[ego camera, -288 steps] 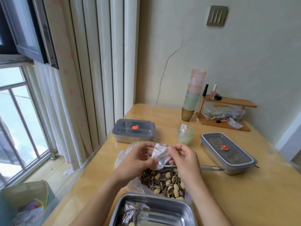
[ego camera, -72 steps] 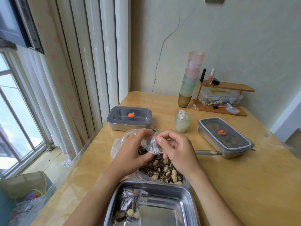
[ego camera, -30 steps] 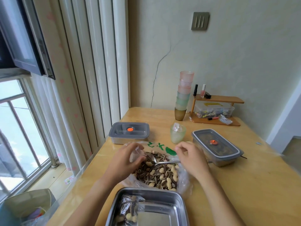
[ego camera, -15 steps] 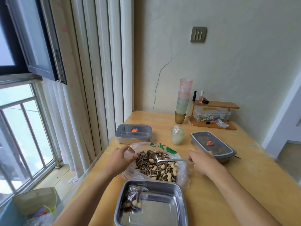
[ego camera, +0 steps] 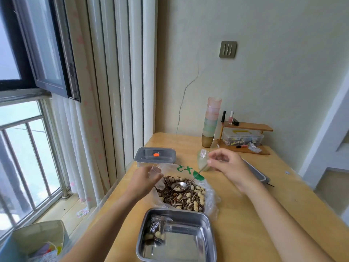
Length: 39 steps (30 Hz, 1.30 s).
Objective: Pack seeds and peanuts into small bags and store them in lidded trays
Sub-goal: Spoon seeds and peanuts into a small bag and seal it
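Pinching the spoon point(ego camera: 191, 179) at its handle tip, your right hand point(ego camera: 229, 167) has the bowl in the seeds point(ego camera: 182, 200). Your left hand point(ego camera: 144, 181) pinches a small bag point(ego camera: 156, 170).

seeds point(ego camera: 176, 202) black-white striped | peanuts point(ego camera: 201, 199) tan | bag point(ego camera: 212, 197) clear, green print | tray point(ego camera: 185, 244) silver | lid point(ego camera: 147, 157) grey, orange dot | table point(ego camera: 264, 214) light wood | cups point(ego camera: 212, 118) pink, mint green
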### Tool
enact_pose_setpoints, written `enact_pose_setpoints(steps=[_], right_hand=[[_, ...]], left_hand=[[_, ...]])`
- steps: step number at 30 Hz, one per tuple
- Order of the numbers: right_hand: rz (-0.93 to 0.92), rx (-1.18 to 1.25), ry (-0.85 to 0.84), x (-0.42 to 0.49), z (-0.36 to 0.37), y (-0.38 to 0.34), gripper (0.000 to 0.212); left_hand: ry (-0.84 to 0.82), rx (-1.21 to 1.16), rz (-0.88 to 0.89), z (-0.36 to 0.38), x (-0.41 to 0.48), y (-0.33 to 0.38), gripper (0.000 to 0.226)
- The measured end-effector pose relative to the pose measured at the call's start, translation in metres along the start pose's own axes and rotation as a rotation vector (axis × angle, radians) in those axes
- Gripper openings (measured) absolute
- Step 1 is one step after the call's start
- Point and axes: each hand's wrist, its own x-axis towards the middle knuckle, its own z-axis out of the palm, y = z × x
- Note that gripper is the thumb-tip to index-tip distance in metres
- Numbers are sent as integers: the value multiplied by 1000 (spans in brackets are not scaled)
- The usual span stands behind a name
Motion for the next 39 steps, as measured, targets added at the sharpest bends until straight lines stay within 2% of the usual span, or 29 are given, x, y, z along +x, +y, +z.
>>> enact_pose_setpoints(steps=[2,4,6,9,15,22,24,27,31,35,39], right_hand=[[22,27,94,-2,17,6,10],[16,-168,193,-3,29,13,20],[10,-252,241,-5,35,14,26],[-6,-219,277,-5,38,14,24],[17,-137,315,-4,37,19,17],[65,-12,270,-7,35,35,19],[100,60,261,-7,34,38,20],[153,123,268,-8,32,39,20],[189,160,314,-10,25,35,23],[197,113,365,-5,13,33,24],[160,99,395,-1,3,26,24]], left_hand=[[9,-30,25,1,2,5,15],[17,-42,54,1,3,10,17],[21,-42,97,0,3,16,19],[1,-31,170,-3,5,23,14],[-169,-34,318,-5,-4,27,14],[-129,244,136,2,3,-7,25],[-57,313,150,5,-1,-6,29],[0,361,280,5,-5,7,32],[-173,323,331,10,-5,22,42],[-224,367,213,18,-1,30,56],[-252,418,128,27,8,33,61]])
